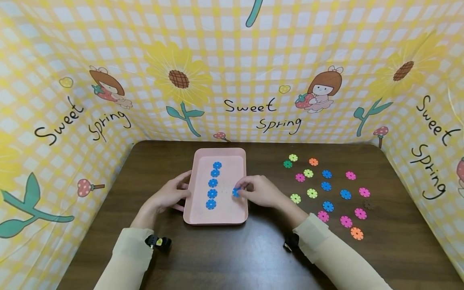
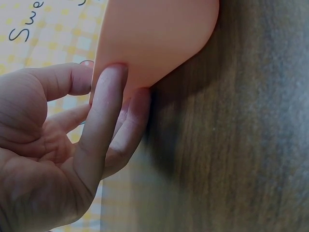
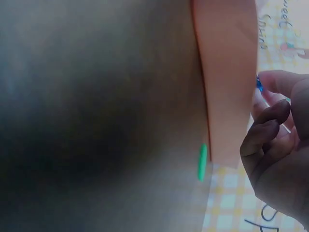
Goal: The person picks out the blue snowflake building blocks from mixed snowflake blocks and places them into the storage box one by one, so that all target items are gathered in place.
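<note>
A pink tray (image 1: 232, 213) rests on the table, with several blue notched plastic discs (image 1: 212, 183) in an upright column on its left half. At the tray's left side, my left hand (image 1: 168, 196) grips the wall; the left wrist view shows the thumb and fingers on either side of the tray wall (image 2: 159, 34). Over the tray's right part, my right hand (image 1: 261, 191) pinches another blue notched disc (image 1: 235, 192) between thumb and fingertips. Only a sliver of that blue disc (image 3: 259, 83) shows beyond the tray's rim in the right wrist view.
Loose notched discs lie right of the tray: blue (image 1: 326, 186), pink (image 1: 346, 221), yellow-green (image 1: 312, 193), orange (image 1: 357, 233), dark green (image 1: 287, 164) and a brown one (image 1: 368, 205). Checked cloth (image 1: 235, 60) walls stand behind and beside the dark wooden table (image 1: 224, 262).
</note>
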The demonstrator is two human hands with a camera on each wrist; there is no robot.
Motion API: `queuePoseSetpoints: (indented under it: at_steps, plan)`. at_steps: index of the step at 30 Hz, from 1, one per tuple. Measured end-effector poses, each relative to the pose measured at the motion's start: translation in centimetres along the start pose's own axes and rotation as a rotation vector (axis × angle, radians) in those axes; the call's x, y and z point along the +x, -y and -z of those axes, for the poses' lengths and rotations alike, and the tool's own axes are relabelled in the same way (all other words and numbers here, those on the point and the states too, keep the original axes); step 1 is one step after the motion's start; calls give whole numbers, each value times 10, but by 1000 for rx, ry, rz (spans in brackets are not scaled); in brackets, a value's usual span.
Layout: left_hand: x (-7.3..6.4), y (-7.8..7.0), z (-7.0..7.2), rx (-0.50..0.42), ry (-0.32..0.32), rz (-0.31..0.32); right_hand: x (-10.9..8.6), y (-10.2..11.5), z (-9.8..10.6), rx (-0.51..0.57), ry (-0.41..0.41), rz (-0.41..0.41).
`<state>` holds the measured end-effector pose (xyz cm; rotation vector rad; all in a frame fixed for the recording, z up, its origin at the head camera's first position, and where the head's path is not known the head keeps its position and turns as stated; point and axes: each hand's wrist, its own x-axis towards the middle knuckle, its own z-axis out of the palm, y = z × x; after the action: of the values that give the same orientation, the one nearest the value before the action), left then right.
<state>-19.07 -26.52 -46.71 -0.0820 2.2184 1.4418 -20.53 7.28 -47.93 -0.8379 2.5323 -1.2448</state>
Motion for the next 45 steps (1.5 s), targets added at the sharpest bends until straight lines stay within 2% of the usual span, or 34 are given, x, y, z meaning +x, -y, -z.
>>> queuePoseSetpoints:
  at_steps: [7,13,16,20,25,31,35,45]
  plan:
    - [0,0,0,-1,1,1,-2,5,-15,-76,114,1]
    - [1,1,0,-2,-1,1,-1,10,-23,-191,174,9]
    - [1,1,0,-10,4,-2,-3,11,-23,-236,172,20]
    - [0,1,0,-18,4,-4,-7,12,-18,-279,140,31]
    - [-1,1,0,-8,0,-2,-15,13,-8,-268,81,59]
    - [-1,1,0,-1,-1,-10,-33,9,11,-166,-33,95]
    - [-1,0,-1,4,1,-9,-50,1,26,-91,-98,69]
    - [-1,0,0,16,-1,-6,-100,-26,75,-109,-186,-90]
